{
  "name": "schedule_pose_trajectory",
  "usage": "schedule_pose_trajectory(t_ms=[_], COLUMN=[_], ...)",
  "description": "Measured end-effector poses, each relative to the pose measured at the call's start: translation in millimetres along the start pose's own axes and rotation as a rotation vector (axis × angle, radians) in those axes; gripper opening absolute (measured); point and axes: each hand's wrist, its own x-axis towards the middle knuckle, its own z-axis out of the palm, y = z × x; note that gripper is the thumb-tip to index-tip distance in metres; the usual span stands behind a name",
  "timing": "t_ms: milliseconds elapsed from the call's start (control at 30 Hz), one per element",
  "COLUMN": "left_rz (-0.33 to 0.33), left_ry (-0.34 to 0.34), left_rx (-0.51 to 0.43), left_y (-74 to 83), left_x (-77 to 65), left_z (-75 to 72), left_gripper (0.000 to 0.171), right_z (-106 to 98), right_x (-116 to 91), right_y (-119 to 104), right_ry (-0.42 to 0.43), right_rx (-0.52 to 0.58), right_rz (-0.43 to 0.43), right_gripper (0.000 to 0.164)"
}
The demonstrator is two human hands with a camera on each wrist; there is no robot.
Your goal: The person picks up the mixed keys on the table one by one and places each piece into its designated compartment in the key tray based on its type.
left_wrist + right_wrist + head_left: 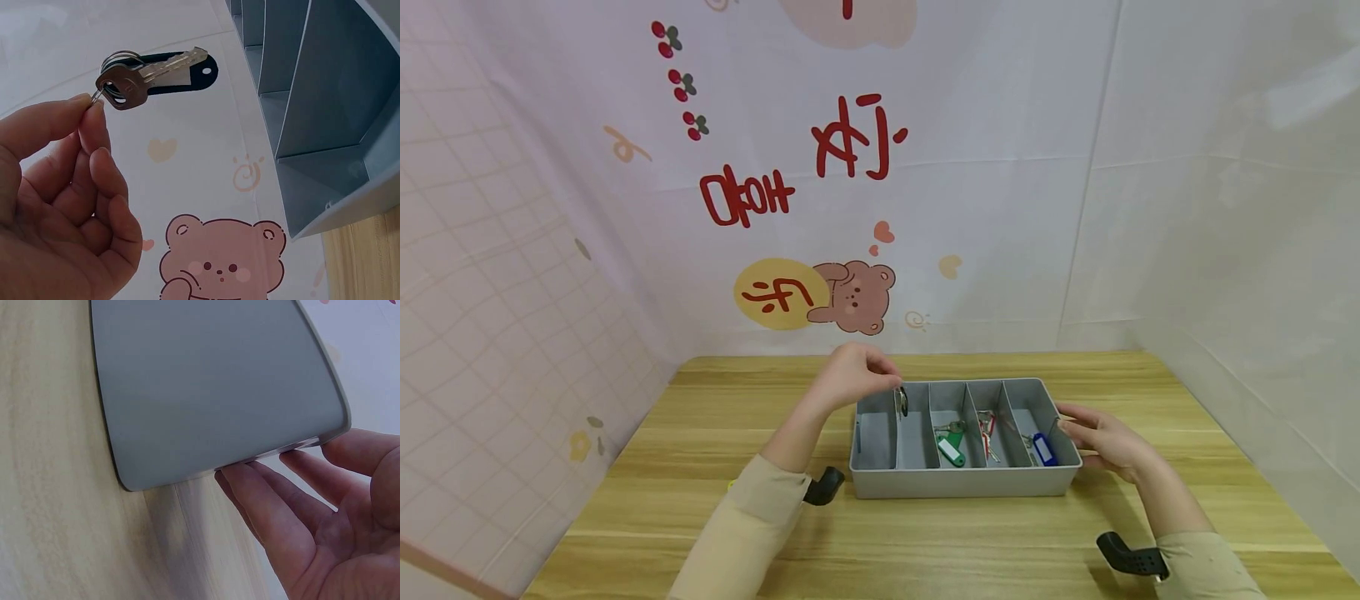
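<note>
My left hand (853,375) is raised over the grey compartment tray (958,483), above its left part. Between thumb and index finger it pinches the ring of a key (125,87), which has a dark tag (206,74) with a white label. The other fingers curl loosely. My right hand (1108,442) touches the tray's right end wall with its fingers fairly straight. In the right wrist view the fingertips (240,475) rest against that wall. Inside the tray lie keys with a green tag (951,452), a red tag (991,423) and a blue tag (1043,450), each in its own compartment.
The tray stands on a wooden table (955,550). A small yellow thing (731,483) shows partly beside my left sleeve. Behind the table hangs a white printed cloth (1000,208), with more light cloth at both sides.
</note>
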Motion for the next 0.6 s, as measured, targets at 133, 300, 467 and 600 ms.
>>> schedule_pose_trajectory(t_ms=[133,300,467,600], left_rz=[-0.016,-0.048,-0.079,-0.101], left_ry=[-0.034,-0.076,-0.117,-0.146], left_rx=[0.011,0.024,0.049,0.053], left_y=[2.9,4.3,4.1,2.2], left_x=[4.8,10.7,16.5,20.1], left_z=[2.2,6.4,11.6,15.1], left_gripper=[0.006,0.006,0.006,0.007], right_z=[1,1,0,0], right_x=[0,0,0,0], right_y=[0,-1,-1,-1], right_ry=[0.007,0.014,0.013,0.005], right_rx=[0.009,0.011,-0.003,0.002], right_rz=[0.012,0.018,0.009,0.002], right_gripper=[0.067,0.067,0.066,0.066])
